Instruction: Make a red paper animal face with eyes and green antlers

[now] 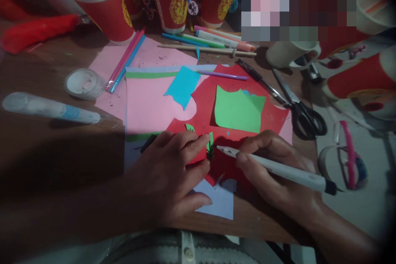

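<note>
Table (37, 74): brown wood, dimly lit and busy with paper and pens; call the wearer's side six o'clock.
Right hand (272, 185): clamped on the white pen (287, 170), thumb and fingers closed around its barrel near the nib.
White pen: and look at that line! Its long axis slants across, nib between nine and ten o'clock, dark thin tail between three and four.
Left hand (176, 165): palm down, fingers loosely apart, index fingertip right at the green strip (210, 147).
Green strip: lying on the red paper (229, 169) between the two hands, dark marks on it, long axis close to twelve-and-six. The nib is just beside its three o'clock edge; contact, I can't tell.
Danger at the nib: so narrow a target that one small slip would likely put ink on the red paper.
Danger at the fingertip: ease that pressure and the light strip could skid or turn; if those marks are wet, a finger could smear them.
Second green piece (190, 128): marked too, between ten and eleven, close by the left fingers; a careless shift of the hand might drag it.
Green sheet (239, 111): just past one o'clock.
Blue scrap (183, 84): out at eleven.
Scissors (309, 121): wider, between two and three, black handles toward four.
Red cup (173, 2): far off, between eleven and twelve.
</note>
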Tool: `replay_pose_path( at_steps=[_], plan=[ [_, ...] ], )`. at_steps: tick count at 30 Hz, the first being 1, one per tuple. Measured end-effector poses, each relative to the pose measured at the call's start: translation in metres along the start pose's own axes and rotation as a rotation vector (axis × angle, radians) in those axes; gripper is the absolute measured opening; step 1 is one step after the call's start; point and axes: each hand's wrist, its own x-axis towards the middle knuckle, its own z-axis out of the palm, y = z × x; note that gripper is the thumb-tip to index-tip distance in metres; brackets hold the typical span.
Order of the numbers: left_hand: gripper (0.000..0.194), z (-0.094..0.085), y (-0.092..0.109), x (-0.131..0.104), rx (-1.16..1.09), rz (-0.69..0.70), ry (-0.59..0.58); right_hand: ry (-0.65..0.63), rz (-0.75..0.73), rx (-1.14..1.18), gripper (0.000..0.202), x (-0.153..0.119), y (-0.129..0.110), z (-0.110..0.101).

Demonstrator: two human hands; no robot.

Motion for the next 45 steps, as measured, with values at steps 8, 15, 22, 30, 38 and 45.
replay_pose_path(
  at_steps=[8,15,22,30,38,45],
  plan=[
    [0.03,0.0007,-0.0001,-0.0005,-0.009,-0.001,-0.009,-0.022,0.019,0.006,0.008,-0.0001,-0.0022,0.0022],
    [0.029,-0.0007,0.0005,0.0003,-0.013,-0.004,-0.006,-0.012,0.033,-0.008,0.009,-0.0001,-0.0021,0.0033],
    [0.03,-0.0002,0.0003,-0.0001,-0.017,-0.006,-0.005,-0.03,-0.025,0.033,0.007,-0.0011,0.0002,0.0034],
    [0.03,0.0008,0.0003,-0.0004,-0.014,-0.007,0.001,-0.028,-0.06,0.035,0.008,-0.0016,0.0002,0.0063],
    [0.031,0.0009,0.0002,-0.0005,-0.023,-0.004,0.009,-0.004,0.01,0.082,0.009,0.0006,-0.0003,0.0042],
    [0.03,0.0008,-0.0002,0.0001,-0.023,-0.005,0.012,-0.022,-0.004,0.073,0.007,-0.0003,-0.0016,0.0058]
  ],
)
